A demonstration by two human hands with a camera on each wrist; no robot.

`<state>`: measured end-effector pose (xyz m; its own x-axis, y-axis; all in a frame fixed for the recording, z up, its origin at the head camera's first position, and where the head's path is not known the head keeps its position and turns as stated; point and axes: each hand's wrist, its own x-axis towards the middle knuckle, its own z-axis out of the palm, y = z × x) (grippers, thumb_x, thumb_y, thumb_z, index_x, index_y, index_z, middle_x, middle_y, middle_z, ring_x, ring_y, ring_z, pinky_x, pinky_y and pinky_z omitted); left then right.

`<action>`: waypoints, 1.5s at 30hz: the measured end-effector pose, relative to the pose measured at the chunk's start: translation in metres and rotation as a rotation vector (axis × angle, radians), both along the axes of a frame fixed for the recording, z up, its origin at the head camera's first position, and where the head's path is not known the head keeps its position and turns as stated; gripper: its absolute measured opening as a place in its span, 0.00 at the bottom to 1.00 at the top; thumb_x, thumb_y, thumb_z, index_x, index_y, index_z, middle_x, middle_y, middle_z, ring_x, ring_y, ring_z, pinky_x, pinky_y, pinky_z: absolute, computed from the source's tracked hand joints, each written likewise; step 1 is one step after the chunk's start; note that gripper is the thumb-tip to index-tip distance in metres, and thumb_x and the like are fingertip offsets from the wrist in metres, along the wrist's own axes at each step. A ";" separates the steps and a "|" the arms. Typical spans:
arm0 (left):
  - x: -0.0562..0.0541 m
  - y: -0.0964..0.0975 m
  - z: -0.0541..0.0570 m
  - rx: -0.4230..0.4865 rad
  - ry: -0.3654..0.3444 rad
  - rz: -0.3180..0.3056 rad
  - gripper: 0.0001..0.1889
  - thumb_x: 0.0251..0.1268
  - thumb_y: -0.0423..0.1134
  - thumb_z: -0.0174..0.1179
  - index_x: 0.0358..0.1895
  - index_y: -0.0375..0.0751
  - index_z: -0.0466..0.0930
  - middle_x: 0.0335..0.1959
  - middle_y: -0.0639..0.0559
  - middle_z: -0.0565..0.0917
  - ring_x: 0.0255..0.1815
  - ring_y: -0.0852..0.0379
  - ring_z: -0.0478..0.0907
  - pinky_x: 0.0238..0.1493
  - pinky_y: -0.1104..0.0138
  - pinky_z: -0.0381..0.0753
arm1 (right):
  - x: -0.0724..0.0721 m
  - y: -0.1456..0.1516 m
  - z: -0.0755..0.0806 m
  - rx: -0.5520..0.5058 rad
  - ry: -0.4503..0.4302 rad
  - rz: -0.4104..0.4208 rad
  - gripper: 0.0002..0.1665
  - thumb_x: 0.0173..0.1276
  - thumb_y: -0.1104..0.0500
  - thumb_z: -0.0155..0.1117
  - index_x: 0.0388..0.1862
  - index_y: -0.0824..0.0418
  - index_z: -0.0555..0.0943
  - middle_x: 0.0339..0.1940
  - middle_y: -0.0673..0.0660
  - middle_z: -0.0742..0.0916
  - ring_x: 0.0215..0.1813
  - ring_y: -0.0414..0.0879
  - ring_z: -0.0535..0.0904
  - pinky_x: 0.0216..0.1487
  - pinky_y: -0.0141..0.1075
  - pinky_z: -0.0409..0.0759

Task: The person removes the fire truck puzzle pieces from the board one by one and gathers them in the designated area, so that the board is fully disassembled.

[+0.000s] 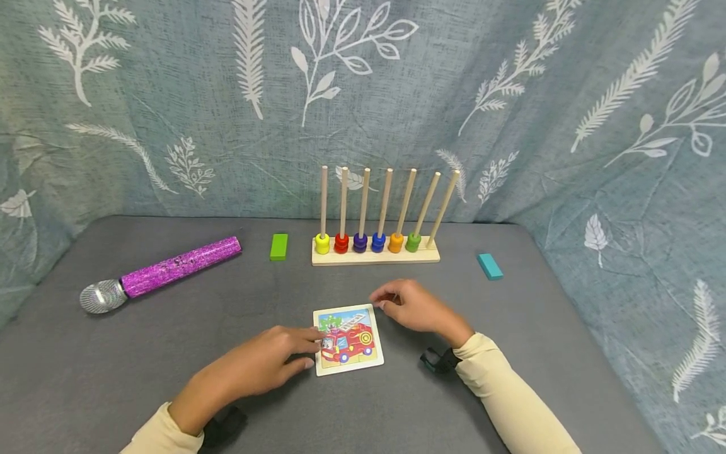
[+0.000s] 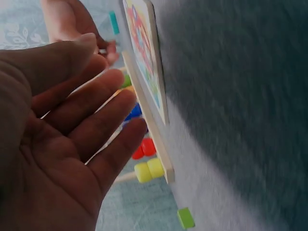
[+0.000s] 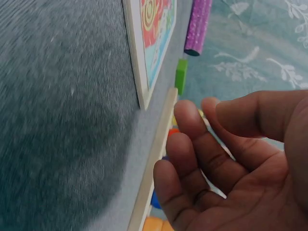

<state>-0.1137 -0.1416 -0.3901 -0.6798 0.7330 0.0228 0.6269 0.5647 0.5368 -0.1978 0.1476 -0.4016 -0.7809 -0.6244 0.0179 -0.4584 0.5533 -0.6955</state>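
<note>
A framed jigsaw puzzle [image 1: 348, 340] with a red fire engine picture lies flat on the grey table, slightly turned. At its left edge is my left hand [image 1: 269, 356], fingers extended over the frame; in the left wrist view that hand [image 2: 82, 115] has nothing in its palm. Close to the puzzle's top right corner hovers my right hand [image 1: 416, 306], its fingers loosely bent. The right wrist view shows this hand [image 3: 231, 163] holding nothing, beside the puzzle's corner [image 3: 144, 98]. Whether the left fingertips touch the frame I cannot tell.
Behind the puzzle stands a wooden peg rack [image 1: 374, 257] with coloured beads on upright rods. A green block [image 1: 278, 247] lies left of it, a teal block [image 1: 490, 267] right. A purple glittery microphone [image 1: 170, 271] lies at the left. A leaf-patterned curtain [image 1: 272, 145] hangs behind.
</note>
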 end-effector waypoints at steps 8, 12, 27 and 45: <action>0.000 0.015 -0.005 -0.006 -0.034 -0.091 0.16 0.67 0.33 0.61 0.56 0.35 0.81 0.61 0.45 0.78 0.64 0.50 0.73 0.60 0.52 0.74 | 0.000 -0.013 -0.001 -0.008 0.001 0.123 0.17 0.69 0.67 0.54 0.53 0.65 0.83 0.44 0.53 0.87 0.47 0.42 0.81 0.48 0.36 0.79; -0.001 0.019 -0.006 -0.018 -0.033 -0.107 0.17 0.65 0.32 0.62 0.57 0.34 0.81 0.62 0.45 0.77 0.65 0.49 0.71 0.61 0.53 0.72 | -0.002 -0.018 -0.003 -0.017 -0.024 0.158 0.15 0.69 0.67 0.55 0.49 0.63 0.85 0.44 0.51 0.87 0.48 0.41 0.81 0.51 0.35 0.78; -0.010 0.030 -0.013 -0.001 -0.040 -0.140 0.14 0.64 0.29 0.62 0.53 0.35 0.84 0.60 0.48 0.79 0.62 0.53 0.74 0.58 0.58 0.76 | -0.004 -0.021 -0.010 0.004 -0.017 0.198 0.15 0.67 0.63 0.59 0.50 0.61 0.85 0.46 0.49 0.86 0.51 0.42 0.78 0.59 0.41 0.71; -0.013 0.030 -0.020 0.020 -0.050 -0.142 0.17 0.59 0.26 0.64 0.53 0.34 0.84 0.60 0.48 0.79 0.63 0.53 0.73 0.59 0.60 0.75 | -0.005 -0.030 -0.007 0.024 0.056 0.264 0.16 0.66 0.62 0.57 0.50 0.61 0.85 0.46 0.50 0.86 0.50 0.43 0.79 0.55 0.39 0.73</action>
